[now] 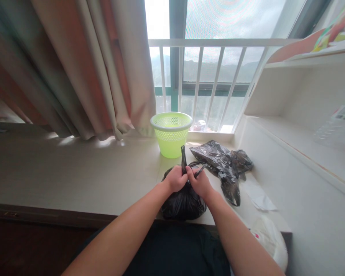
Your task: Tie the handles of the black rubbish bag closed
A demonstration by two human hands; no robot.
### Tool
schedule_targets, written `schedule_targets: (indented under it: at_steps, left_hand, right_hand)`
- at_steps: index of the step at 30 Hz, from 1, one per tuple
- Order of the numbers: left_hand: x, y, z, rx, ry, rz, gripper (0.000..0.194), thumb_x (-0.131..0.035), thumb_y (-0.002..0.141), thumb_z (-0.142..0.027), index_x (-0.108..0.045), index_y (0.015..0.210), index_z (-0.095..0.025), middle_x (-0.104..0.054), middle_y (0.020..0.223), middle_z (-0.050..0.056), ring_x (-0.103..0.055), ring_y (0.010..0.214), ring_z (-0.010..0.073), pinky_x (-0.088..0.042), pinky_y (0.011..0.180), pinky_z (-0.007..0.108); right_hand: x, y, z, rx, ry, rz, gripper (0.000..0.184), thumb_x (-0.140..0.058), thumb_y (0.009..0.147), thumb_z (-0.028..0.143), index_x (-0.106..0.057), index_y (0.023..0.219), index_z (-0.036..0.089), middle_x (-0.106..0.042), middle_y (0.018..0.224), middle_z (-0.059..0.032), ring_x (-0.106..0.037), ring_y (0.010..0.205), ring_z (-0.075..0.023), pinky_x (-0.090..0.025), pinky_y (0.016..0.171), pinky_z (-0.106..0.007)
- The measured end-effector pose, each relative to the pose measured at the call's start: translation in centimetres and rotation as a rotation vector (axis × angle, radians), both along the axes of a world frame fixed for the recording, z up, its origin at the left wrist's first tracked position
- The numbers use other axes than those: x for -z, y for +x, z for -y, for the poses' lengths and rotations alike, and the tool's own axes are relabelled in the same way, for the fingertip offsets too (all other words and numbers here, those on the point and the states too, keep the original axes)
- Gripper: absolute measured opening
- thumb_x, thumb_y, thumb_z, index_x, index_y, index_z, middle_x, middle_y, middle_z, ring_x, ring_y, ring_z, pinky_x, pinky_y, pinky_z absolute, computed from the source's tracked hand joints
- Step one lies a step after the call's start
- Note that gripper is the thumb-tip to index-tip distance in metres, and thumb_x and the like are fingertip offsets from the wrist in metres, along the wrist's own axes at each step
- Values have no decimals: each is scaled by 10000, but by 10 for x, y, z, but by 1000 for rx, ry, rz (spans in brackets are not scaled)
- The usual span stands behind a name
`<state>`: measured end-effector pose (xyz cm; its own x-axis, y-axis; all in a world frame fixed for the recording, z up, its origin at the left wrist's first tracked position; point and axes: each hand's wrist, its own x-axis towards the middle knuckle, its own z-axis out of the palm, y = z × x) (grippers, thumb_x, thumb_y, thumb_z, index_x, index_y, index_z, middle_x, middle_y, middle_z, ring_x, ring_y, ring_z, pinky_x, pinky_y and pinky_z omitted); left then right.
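Observation:
A full black garbage bag (184, 205) sits at the front edge of the white ledge, its top gathered and twisted. My left hand (176, 178) is closed around one of its handles, which sticks up above the fist. Close beside it, my right hand (199, 182) pinches the other handle, whose end points off to the right. Both hands meet over the top of the bag and hide where the handles cross. Just beyond them stands a light green plastic basket (171, 147) with a perforated upper wall. To the right lies a second black plastic bag (218, 157), flat and crumpled.
White paper (260, 197) lies near the right wall, with a white bag (271, 239) below it. White shelves (299, 130) rise on the right, holding a clear plastic package (337, 124). A long curtain (103, 69) hangs at left, and a white railing (201, 84) crosses the window.

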<state>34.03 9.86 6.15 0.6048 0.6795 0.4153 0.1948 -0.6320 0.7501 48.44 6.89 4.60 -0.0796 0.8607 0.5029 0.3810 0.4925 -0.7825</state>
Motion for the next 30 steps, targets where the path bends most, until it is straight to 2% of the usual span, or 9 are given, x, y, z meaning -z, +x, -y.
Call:
schedule_targets:
  at_steps: [8,12,15,19,24,30]
  left_hand:
    - [-9,2,1,-27,10,-86,343,-478,896,-207,-818,908,-165,-782,840,27,-711,856,227,-528,818,284]
    - [-10,3,0,-89,14,-109,353,-463,894,-196,-812,910,-146,-786,851,45,-703,829,231,-512,762,283]
    - [-10,2,0,-139,45,-143,334,-464,863,-184,-793,837,-131,-746,743,60,-678,744,228,-470,669,277]
    - [-12,-1,-2,-136,117,-190,284,-497,849,-197,-739,704,-163,-661,608,47,-589,587,188,-403,593,275]
    - [-16,-5,-10,-92,206,-215,246,-533,847,-211,-669,646,-170,-653,626,64,-564,581,172,-411,607,276]
    - [-7,-8,-10,-50,53,-76,287,-550,907,-317,-715,732,-161,-689,688,45,-608,661,175,-483,675,264]
  right_hand:
    - [-3,2,-3,12,-32,28,585,-379,1001,612,-405,541,252,-508,493,2,-432,490,-147,-326,518,-310]
    - [-6,1,-6,30,-23,37,609,-371,1000,634,-401,524,254,-513,484,-1,-438,488,-151,-315,507,-314]
    - [-5,0,-7,29,-2,49,607,-357,1012,617,-410,531,252,-524,501,-6,-454,492,-153,-313,519,-316]
    - [-5,2,-5,23,66,104,624,-312,1044,585,-428,534,245,-534,515,-18,-454,493,-153,-322,541,-319]
    - [-4,2,-3,134,186,205,654,-271,1081,513,-532,553,227,-599,558,-58,-508,524,-169,-353,586,-328]
    - [2,-5,0,212,196,242,604,-299,1085,430,-623,622,216,-646,591,-69,-560,543,-178,-372,596,-322]
